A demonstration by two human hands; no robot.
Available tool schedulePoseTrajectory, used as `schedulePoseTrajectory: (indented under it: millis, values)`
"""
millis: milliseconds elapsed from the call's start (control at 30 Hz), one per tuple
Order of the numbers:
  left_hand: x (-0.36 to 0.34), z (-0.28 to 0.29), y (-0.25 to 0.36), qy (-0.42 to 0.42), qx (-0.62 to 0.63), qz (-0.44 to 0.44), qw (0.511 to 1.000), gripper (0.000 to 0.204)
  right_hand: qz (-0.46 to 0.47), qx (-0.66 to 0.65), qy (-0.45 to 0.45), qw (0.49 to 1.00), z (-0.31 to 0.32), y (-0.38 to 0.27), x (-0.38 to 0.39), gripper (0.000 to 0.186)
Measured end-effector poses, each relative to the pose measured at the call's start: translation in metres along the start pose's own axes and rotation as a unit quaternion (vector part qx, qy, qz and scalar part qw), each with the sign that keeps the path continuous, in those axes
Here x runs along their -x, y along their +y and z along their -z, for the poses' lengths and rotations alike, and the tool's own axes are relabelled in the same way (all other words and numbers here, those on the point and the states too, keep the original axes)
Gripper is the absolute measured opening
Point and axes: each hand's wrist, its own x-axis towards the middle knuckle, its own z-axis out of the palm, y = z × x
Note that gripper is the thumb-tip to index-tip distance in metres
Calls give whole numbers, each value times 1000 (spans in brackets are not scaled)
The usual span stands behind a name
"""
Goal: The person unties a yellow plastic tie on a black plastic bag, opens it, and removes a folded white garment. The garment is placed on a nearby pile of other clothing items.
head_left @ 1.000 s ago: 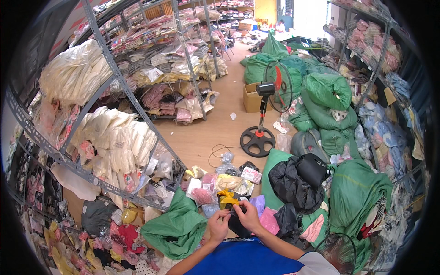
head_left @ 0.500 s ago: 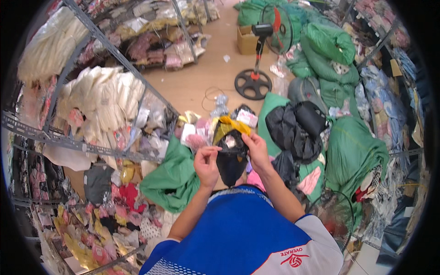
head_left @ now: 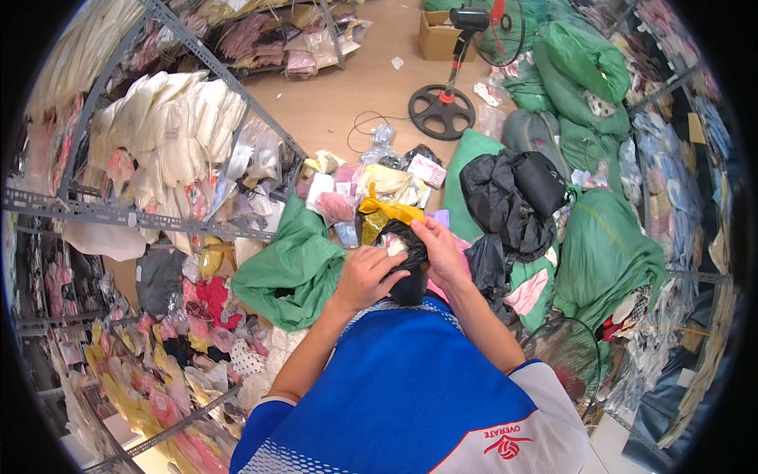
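Note:
A black garment [head_left: 408, 289] with a yellow band [head_left: 391, 209] hangs between my two hands, close in front of my body. My right hand [head_left: 444, 254] pinches the garment's upper right edge, where the yellow band ends. With bent fingers my left hand [head_left: 365, 276] grips the left side of the garment's opening, next to a small white piece [head_left: 392, 243] inside it. The left thumb lies over the black cloth. Part of the garment is hidden behind the left fingers, so I cannot make out its exact kind.
Bagged clothes [head_left: 335, 205] are heaped just beyond my hands. A green sack [head_left: 288, 272] lies to the left, a black plastic bag [head_left: 505, 213] to the right. A standing fan [head_left: 442, 110] is farther off. Metal racks [head_left: 197, 71] hold clothes; another fan [head_left: 564, 359] sits near right.
My left hand has moved right and turned over the garment's opening, its fingers now by the white piece. The right hand keeps its pinch. The view has shifted a little.

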Motion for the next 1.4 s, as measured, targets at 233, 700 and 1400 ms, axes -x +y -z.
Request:
schedulePoseTrajectory:
  millis: [233,700,1400]
  values:
    - [25,-46,3,-99,79,-65,990,20,23,661,-44,749,-14,-47,11,69]
    - [35,-55,4,-104,103,8,989,16,191,668,-183,695,21,6,-62,19]
    - [39,-72,-25,-82,105,18,991,14,230,742,-181,603,28,33,-57,19]
